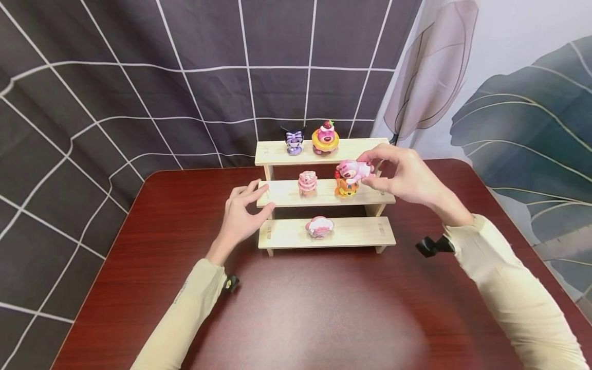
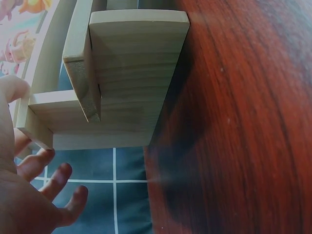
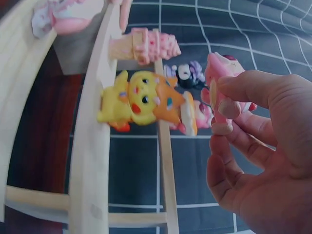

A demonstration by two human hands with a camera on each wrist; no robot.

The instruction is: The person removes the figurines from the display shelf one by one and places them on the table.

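My right hand (image 1: pixel 407 172) pinches a pink and white bear figurine (image 1: pixel 353 169) between thumb and fingers, above the middle step of a wooden three-step display stand (image 1: pixel 282 192). The right wrist view shows this figurine (image 3: pixel 219 92) held apart from the yellow figurine with an orange hat (image 3: pixel 141 97) on that step. At the left end of the middle step, my left hand (image 1: pixel 242 213) grips the edge with thumb and index finger. Its other fingers (image 2: pixel 58 178) spread loosely beside the stand in the left wrist view.
On the top step stand a purple and black figurine (image 1: pixel 294 142) and a pink figurine in a yellow ring (image 1: pixel 326 140). A pink ice-cream-shaped figurine (image 1: pixel 307 183) is on the middle step, a pink-and-white one (image 1: pixel 319 227) on the bottom. A dark gridded curtain (image 1: pixel 208 97) hangs behind the red-brown table (image 1: pixel 296 303).
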